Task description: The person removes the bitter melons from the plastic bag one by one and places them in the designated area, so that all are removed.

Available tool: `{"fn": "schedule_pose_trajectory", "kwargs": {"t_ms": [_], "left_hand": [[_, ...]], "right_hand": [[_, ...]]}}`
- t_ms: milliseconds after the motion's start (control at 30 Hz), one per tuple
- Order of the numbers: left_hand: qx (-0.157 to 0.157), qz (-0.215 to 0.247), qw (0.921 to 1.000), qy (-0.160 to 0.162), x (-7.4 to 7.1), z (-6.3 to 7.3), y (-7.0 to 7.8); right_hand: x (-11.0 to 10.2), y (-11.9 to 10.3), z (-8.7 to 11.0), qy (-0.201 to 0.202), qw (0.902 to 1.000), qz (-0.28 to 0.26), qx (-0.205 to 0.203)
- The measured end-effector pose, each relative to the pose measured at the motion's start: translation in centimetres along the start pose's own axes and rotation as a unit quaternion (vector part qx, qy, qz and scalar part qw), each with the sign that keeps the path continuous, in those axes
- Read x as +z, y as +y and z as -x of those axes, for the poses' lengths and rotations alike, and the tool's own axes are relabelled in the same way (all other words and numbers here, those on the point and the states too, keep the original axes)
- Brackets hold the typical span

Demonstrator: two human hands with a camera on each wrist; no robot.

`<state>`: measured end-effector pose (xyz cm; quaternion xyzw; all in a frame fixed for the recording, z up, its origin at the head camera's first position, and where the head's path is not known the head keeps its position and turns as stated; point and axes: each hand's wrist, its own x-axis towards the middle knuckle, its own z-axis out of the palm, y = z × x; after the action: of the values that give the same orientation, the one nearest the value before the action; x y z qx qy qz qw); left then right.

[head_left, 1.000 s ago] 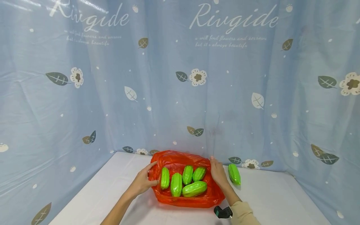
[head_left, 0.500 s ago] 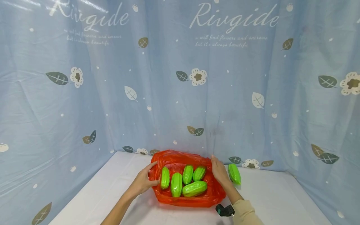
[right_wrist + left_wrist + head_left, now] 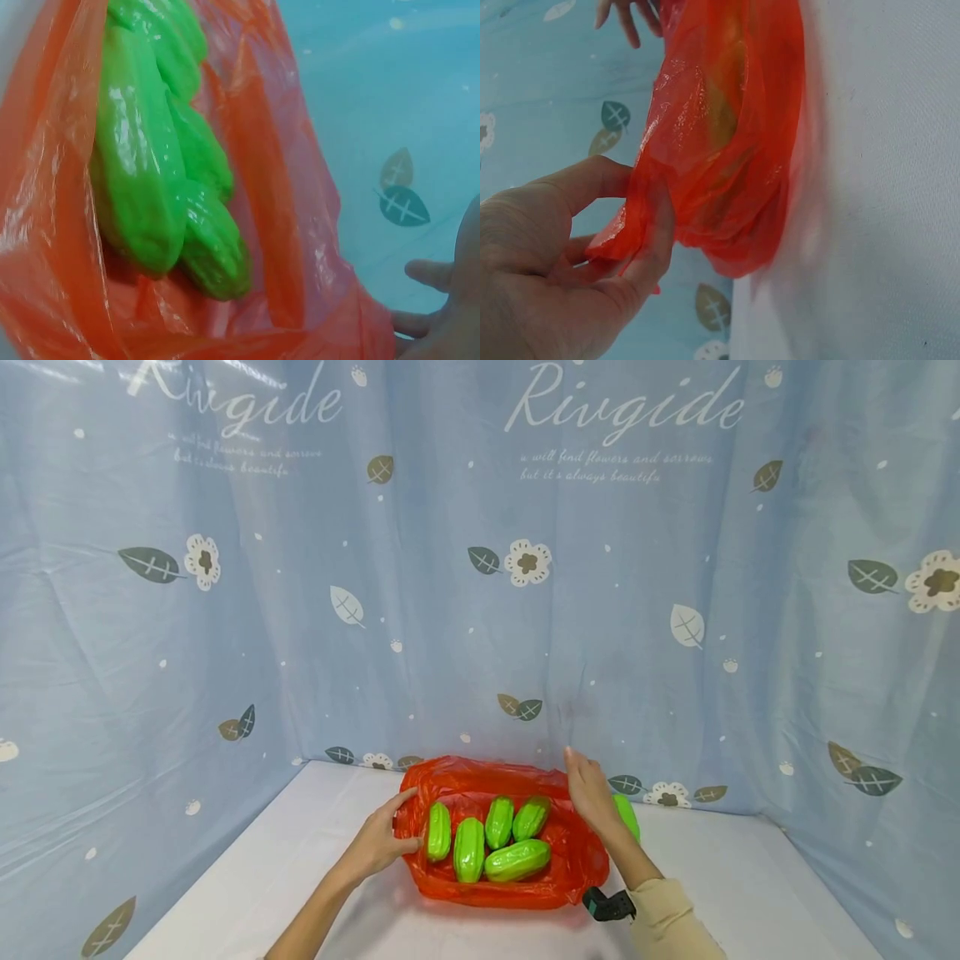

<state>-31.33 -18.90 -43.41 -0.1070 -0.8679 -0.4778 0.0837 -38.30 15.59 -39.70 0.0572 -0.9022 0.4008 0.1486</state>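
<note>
A red plastic bag (image 3: 517, 893) lies with its mouth open toward me. Inside it are several glossy green, ridged, oblong pieces that look like fruit (image 3: 517, 860); they bunch together in the right wrist view (image 3: 142, 157). My left hand (image 3: 375, 843) holds the bag's left rim, the thin film pinched between thumb and fingers in the left wrist view (image 3: 592, 247). At the bag's right upper rim is my right hand (image 3: 592, 793), its fingers extended and spread, gripping nothing. One more green piece (image 3: 627, 817) lies on the table outside the bag, partly hidden behind the right hand.
The white table (image 3: 735, 885) runs back to a light blue patterned curtain (image 3: 465, 610) that encloses the back and both sides. A small black device (image 3: 609, 906) sits at the right wrist, by the bag's lower right corner.
My right hand has moved slightly up and right, off the bag's right side, and now covers part of the outside green piece. The left hand keeps its hold on the rim.
</note>
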Motion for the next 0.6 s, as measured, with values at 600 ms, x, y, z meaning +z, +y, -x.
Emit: {"fn": "schedule_pose_trajectory", "kwargs": {"t_ms": [600], "left_hand": [[0.000,0.003,1.0000,0.000,0.1,-0.1,-0.1]], "right_hand": [[2.4,-1.3,1.8,-0.067,0.9855,0.002,-0.156]]}}
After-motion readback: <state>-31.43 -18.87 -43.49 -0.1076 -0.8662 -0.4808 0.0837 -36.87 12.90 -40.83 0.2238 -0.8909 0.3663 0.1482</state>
